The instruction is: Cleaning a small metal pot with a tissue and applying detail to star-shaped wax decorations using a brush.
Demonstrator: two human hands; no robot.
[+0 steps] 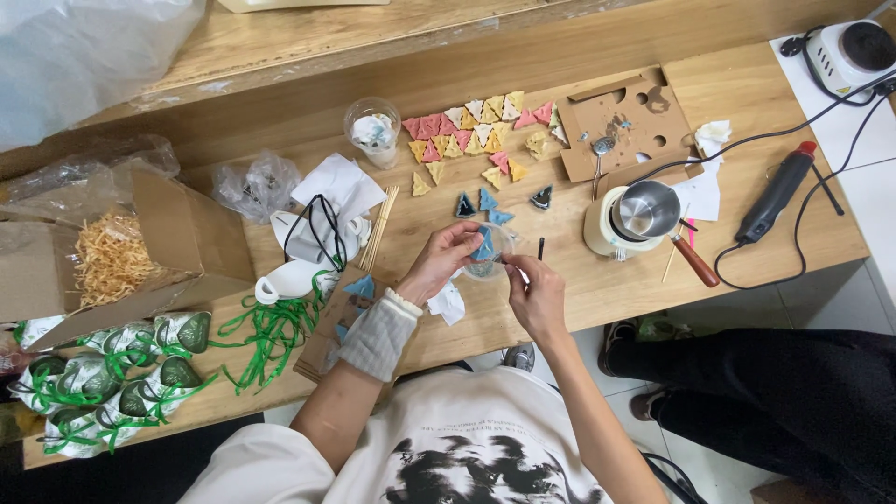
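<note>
Near the front edge of the table, the left hand curls around a small clear bag with a blue triangle inside. The right hand pinches its edge.

Only one view is given, taken from a camera worn on the head and aimed steeply down. The wooden tabletop is seen from above at close working range, its far edge toward the top of the frame. The wearer's own chest and forearms are caught at the bottom edge, with both hands near the middle. A strip of tiled floor is taken in at the right.
</note>
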